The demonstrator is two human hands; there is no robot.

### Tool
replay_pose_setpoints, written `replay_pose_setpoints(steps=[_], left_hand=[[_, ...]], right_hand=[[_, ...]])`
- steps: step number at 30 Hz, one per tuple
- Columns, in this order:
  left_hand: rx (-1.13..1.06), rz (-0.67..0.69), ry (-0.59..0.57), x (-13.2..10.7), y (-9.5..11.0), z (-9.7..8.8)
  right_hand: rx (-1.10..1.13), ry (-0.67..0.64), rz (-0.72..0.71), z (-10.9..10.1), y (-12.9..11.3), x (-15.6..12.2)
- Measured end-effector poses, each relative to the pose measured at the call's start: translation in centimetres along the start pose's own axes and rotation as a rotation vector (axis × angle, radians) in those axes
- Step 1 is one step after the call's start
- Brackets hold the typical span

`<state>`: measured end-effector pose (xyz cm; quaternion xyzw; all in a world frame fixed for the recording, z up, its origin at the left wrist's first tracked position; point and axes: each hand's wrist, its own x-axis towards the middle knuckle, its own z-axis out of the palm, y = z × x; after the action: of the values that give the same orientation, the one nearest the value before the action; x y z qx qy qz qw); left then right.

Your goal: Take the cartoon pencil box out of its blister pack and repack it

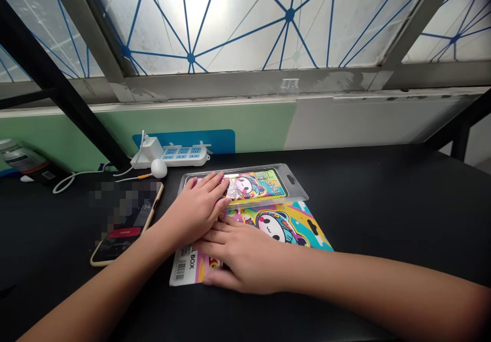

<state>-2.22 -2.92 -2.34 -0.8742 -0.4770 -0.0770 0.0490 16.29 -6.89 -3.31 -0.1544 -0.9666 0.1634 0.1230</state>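
Observation:
My left hand (203, 204) lies flat, fingers stretched out, across the left part of a clear plastic blister tray (295, 188). Inside the tray sits a colourful booklet-like pack (264, 184) with a cartoon animal face. Just nearer to me, a printed backing card (316, 232) in pink, yellow and turquoise rests on the desk, with a barcode at its left corner. Over that card my right hand (245, 255) is spread flat, its fingertips close to the left hand's palm and partly overlapping it. Both hands cover part of the prints.
On the black desk (383, 204), a phone (130, 229) with a lit screen lies left of the card. Behind it are a white power strip (184, 155) with a plugged-in adapter, a round white object (158, 168) and a cable (69, 183). A bottle (30, 160) lies far left.

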Motion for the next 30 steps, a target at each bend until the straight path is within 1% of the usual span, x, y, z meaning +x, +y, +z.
replay_pose_setpoints(steps=[3, 6, 9, 11, 12, 13, 14, 16, 17, 18, 21, 23, 25, 27, 30], left_hand=[[-0.002, -0.001, -0.005, 0.0, -0.1, 0.0], [0.004, -0.003, -0.008, 0.0, -0.1, 0.0], [0.015, 0.019, 0.008, -0.1, 0.0, 0.0], [0.034, 0.024, 0.032, -0.2, 0.0, -0.2], [0.047, 0.019, 0.046, -0.3, 0.0, -0.4], [0.059, 0.009, 0.059, -0.4, 0.0, -0.5], [0.067, -0.004, 0.073, -0.4, -0.1, -0.6], [0.066, -0.025, 0.087, -0.5, -0.4, -0.7], [0.055, -0.032, 0.086, -0.5, -0.6, -0.7], [0.042, -0.036, 0.082, -0.5, -0.7, -0.6], [-0.003, -0.043, 0.068, -0.4, -1.0, -0.4], [-0.026, -0.052, 0.071, -0.3, -1.1, -0.2], [-0.039, -0.06, 0.073, -0.2, -1.0, -0.2], [-0.047, -0.066, 0.07, -0.2, -0.9, -0.2], [-0.069, -0.079, 0.064, -0.2, -1.0, -0.3]], right_hand=[[-0.068, 0.019, -0.034, 0.1, 0.8, 0.6], [-0.151, 0.068, -0.077, 0.3, 0.6, 0.6], [-0.255, 0.179, -0.143, 0.3, 0.4, 0.4], [-0.324, 0.288, -0.169, -0.3, 0.7, 0.3], [-0.351, 0.332, -0.151, -0.9, 1.1, 0.1], [-0.366, 0.358, -0.102, -1.6, 1.6, 0.0], [-0.367, 0.363, -0.015, -2.5, 2.4, -0.2], [-0.327, 0.319, 0.212, -4.5, 4.4, -0.9], [-0.282, 0.279, 0.354, -5.6, 5.6, -1.3], [-0.263, 0.264, 0.415, -6.5, 6.9, -1.7], [-0.199, 0.186, 0.489, -8.7, 10.1, -3.1], [-0.142, 0.116, 0.51, -9.4, 11.4, -3.8], [-0.078, 0.054, 0.547, -9.6, 11.9, -4.1], [-0.031, 0.021, 0.587, -9.6, 12.0, -4.1], [-0.02, 0.031, 0.622, -9.4, 11.7, -3.7]])
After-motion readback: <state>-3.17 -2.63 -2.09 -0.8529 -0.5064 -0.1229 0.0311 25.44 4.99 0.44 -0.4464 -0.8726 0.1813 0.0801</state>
